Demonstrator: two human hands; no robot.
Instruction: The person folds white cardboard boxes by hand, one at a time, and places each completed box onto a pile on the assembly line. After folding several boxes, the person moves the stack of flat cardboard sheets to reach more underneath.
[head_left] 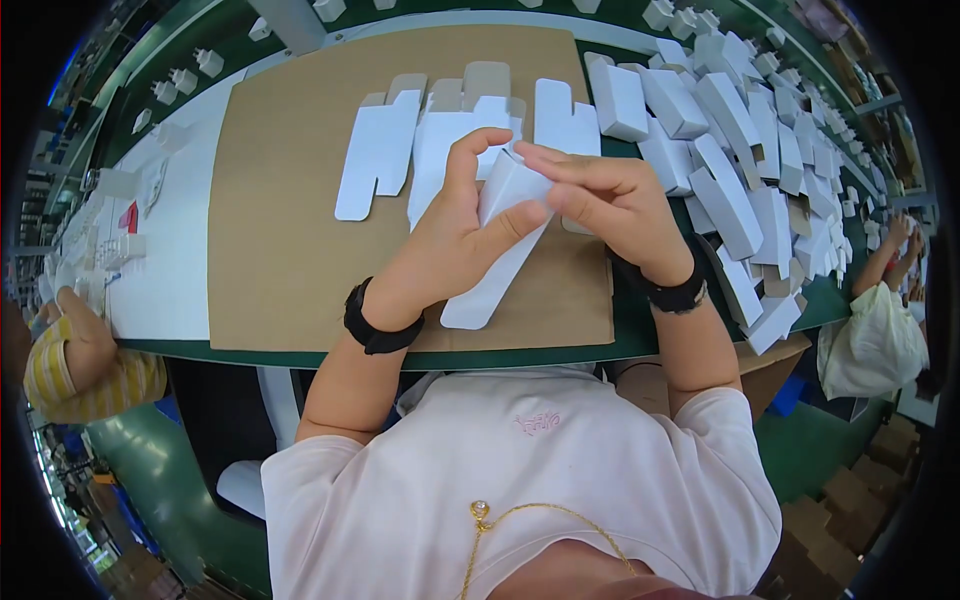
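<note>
A narrow white carton box [497, 285] stands tilted between my hands over a brown cardboard sheet [280, 200]. My left hand [445, 225] wraps its upper part, with the thumb across the near side and the index finger bent above the top. At the box's upper end, my right hand [610, 190] has its fingers and thumb pinched together against the edge. The end flap is mostly hidden by my fingers. Just beyond lie flat white box blanks, one on the left [375, 165], several overlapping in the middle [490, 105] and another on the right [565, 120].
A large heap of folded white boxes [730, 200] covers the right side of the green table. Small white adapter-like pieces [183, 80] line the far ledge. One person's striped sleeve [95, 365] shows at the left, and another person [885, 310] is at the far right.
</note>
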